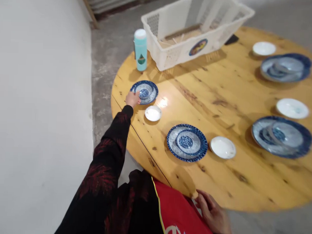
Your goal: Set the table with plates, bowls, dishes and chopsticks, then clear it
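Observation:
My left hand [132,98] reaches far out and rests on the near rim of a small blue patterned plate [148,90] with a smaller blue saucer stacked on it. Its fingers curl over the rim. A small white dish [153,113] lies just right of that hand. My right hand [214,212] hangs at the round wooden table's [224,85] near edge, fingers loosely bent, holding nothing. A second blue plate with saucer [187,142] and a white dish [223,147] lie in front of me.
A white plastic crate [171,52] and a teal bottle [140,49] stand at the table's far side. More blue plate sets [282,136] [286,67] and white dishes [292,108] [263,48] lie on the right. A white wall is on the left.

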Available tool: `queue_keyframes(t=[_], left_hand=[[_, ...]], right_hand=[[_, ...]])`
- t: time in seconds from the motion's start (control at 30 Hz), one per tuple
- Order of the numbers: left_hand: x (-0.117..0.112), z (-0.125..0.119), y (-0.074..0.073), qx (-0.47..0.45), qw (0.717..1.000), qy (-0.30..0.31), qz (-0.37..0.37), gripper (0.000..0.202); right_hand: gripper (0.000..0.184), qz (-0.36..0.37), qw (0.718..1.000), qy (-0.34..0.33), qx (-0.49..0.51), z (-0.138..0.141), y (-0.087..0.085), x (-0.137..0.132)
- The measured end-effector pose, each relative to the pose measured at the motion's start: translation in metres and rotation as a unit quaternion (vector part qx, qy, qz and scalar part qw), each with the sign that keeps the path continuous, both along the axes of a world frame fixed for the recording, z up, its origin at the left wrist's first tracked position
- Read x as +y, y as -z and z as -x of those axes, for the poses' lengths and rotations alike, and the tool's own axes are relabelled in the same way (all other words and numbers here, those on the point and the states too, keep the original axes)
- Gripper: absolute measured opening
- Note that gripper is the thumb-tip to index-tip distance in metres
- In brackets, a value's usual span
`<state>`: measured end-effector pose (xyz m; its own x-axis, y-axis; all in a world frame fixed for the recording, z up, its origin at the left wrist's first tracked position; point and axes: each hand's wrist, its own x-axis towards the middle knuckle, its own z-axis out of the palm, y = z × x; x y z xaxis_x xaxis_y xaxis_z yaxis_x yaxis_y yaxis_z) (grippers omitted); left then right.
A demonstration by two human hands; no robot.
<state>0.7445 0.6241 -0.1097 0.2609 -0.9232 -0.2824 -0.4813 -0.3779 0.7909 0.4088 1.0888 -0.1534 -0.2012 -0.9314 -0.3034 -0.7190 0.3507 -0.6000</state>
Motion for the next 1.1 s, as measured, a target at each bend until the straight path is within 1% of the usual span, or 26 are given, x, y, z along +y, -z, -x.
queue_keyframes(t=[0.07,0.13,0.23,0.33,0.4,0.5,0.57,0.67,0.77,0.83,0.9,1.0,1.1], left_hand=[[-0.016,0.002,0.006,0.007,1.000,0.000,0.001,0.040],[-0.027,0.005,0.012,0.008,1.000,0.005,-0.011,0.039],[-0.034,0.009,0.015,-0.006,1.000,0.001,-0.001,0.032],[-0.029,0.010,0.007,-0.031,0.999,-0.002,0.027,0.027],[-0.020,0.011,-0.002,-0.048,0.997,0.020,0.054,0.025],[0.005,0.019,-0.019,-0.059,0.990,0.075,0.099,0.021],[0.031,0.033,-0.030,-0.049,0.985,0.120,0.111,0.023],[0.078,0.066,-0.045,-0.045,0.970,0.211,0.112,0.027],[0.125,0.104,-0.055,-0.068,0.942,0.314,0.092,0.021],[0.149,0.124,-0.057,-0.097,0.925,0.357,0.081,0.019],[0.165,0.138,-0.055,-0.136,0.910,0.386,0.063,0.017],[0.178,0.150,-0.051,-0.202,0.885,0.420,0.020,0.023],[0.183,0.155,-0.049,-0.259,0.855,0.450,-0.016,0.033]], right_hand=[[0.047,-0.023,0.999,0.039,-0.020,-0.009,-0.007,-0.001],[0.048,-0.031,0.997,0.065,-0.030,-0.014,-0.010,-0.006],[0.050,-0.024,0.995,0.082,-0.054,-0.017,-0.008,-0.017],[0.047,-0.007,0.993,0.089,-0.079,-0.013,-0.008,-0.033],[0.042,0.009,0.991,0.087,-0.101,-0.008,-0.014,-0.049],[0.038,0.064,0.984,0.108,-0.125,-0.001,-0.033,-0.084],[0.037,0.117,0.976,0.129,-0.129,0.000,-0.048,-0.114],[0.040,0.175,0.962,0.132,-0.164,-0.004,-0.069,-0.158],[0.048,0.192,0.957,0.118,-0.182,-0.010,-0.079,-0.188],[0.051,0.189,0.961,0.108,-0.171,-0.011,-0.078,-0.196],[0.051,0.188,0.968,0.106,-0.126,-0.008,-0.072,-0.197],[0.047,0.191,0.978,0.088,-0.003,0.000,-0.054,-0.194],[0.046,0.189,0.974,0.060,0.114,0.005,-0.038,-0.191]])
